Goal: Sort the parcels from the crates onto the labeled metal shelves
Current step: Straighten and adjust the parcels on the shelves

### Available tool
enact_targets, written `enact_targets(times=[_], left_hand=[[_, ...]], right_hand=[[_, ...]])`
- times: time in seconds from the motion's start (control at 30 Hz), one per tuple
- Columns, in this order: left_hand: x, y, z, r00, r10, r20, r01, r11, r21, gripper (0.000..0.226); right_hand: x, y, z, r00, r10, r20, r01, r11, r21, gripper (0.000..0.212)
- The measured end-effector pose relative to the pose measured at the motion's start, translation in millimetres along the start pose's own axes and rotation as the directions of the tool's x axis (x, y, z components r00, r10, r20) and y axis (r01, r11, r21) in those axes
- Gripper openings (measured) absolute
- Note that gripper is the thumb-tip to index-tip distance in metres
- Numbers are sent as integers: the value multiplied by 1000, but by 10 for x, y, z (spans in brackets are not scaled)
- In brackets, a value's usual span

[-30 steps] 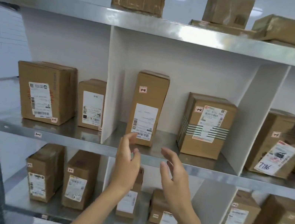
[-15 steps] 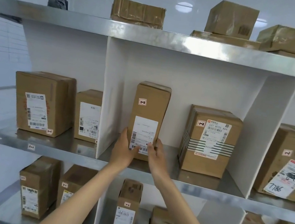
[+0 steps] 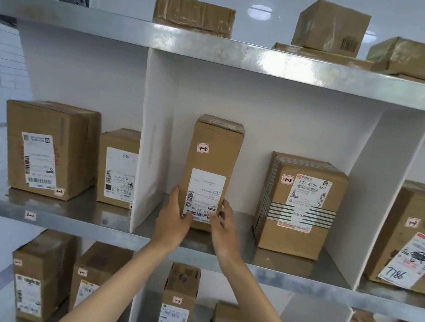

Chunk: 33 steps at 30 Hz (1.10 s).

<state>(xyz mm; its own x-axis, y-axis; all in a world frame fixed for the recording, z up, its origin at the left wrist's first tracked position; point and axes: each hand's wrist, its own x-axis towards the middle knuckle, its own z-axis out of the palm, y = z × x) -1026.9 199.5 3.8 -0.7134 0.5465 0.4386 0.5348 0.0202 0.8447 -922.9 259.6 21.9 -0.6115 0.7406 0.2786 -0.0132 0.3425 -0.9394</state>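
A tall narrow cardboard parcel (image 3: 213, 155) tagged 1-2 stands upright on the middle metal shelf (image 3: 109, 230), in the bay between two white dividers. My left hand (image 3: 171, 221) grips its lower left corner, fingers along the side and thumb on the front label. At the lower right corner my right hand (image 3: 224, 233) holds it the same way. The parcel's base rests on the shelf.
A squat banded parcel (image 3: 299, 203), also tagged 1-2, shares the bay to the right. The left divider (image 3: 151, 150) and right divider (image 3: 367, 201) bound it. Parcels fill the 1-1 bay (image 3: 47, 150), the lower shelf (image 3: 177, 306) and the top shelf (image 3: 194, 11).
Both hands reached up from open air to the tall parcel and took hold of its base at both sides. The view has moved closer to the shelf.
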Motion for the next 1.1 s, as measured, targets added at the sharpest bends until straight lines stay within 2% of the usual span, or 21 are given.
enact_targets(times=[0.1,0.17,0.27,0.37,0.6,0.83,1.1], left_hand=[[9,-45,8,1000,-8,-17,8,1000,-29,68],[-36,-39,7,996,-10,-94,6,999,-42,66],[-233,42,41,955,98,-279,-107,994,-18,54],[-459,110,181,929,199,-312,-225,973,-49,50],[-726,342,582,954,251,-166,-281,939,-199,50],[-984,849,1158,963,268,40,-231,889,-396,43],[-1402,1416,1906,910,376,173,-279,865,-417,36]], right_hand=[[20,55,-4,999,38,-29,-37,999,23,51],[22,102,-30,996,62,-68,-61,998,20,54],[-28,132,-122,992,45,-119,-42,999,28,50],[-129,145,-235,991,3,-135,2,999,35,44],[-403,179,-682,968,-94,-233,101,995,15,27],[-738,161,-1384,920,-162,-357,146,987,-69,26],[-1105,240,-2557,828,-159,-538,137,987,-82,22]])
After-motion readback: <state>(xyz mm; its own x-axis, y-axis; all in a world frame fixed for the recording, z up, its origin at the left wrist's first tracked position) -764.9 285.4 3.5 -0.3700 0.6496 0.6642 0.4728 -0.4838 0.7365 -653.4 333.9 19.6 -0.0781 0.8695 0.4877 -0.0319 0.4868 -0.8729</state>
